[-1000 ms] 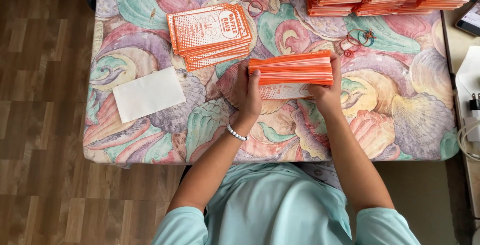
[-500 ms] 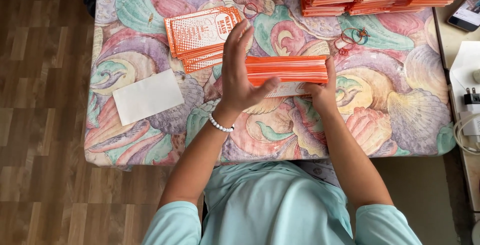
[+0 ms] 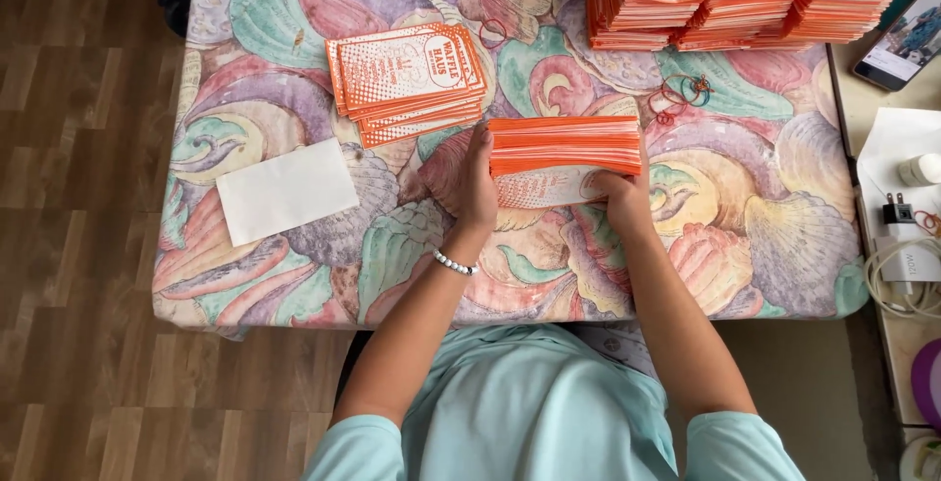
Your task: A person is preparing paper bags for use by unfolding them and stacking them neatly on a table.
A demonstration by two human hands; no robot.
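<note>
Left hand [image 3: 469,185] and right hand [image 3: 619,199] clamped on ends of thick stack of orange-and-white paper leaflets [image 3: 564,148], stood on edge mid-table on pastel shell-patterned tablecloth [image 3: 294,79], looser fanned leaflet pile [image 3: 407,81] just up-left

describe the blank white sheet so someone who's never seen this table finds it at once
Start at the table with the pastel shell-patterned cloth. On its left part, below the fanned orange-and-white pile and left of the left hand, lies the white sheet, flat and slightly tilted. It alone is plain white, unprinted and single.
</note>
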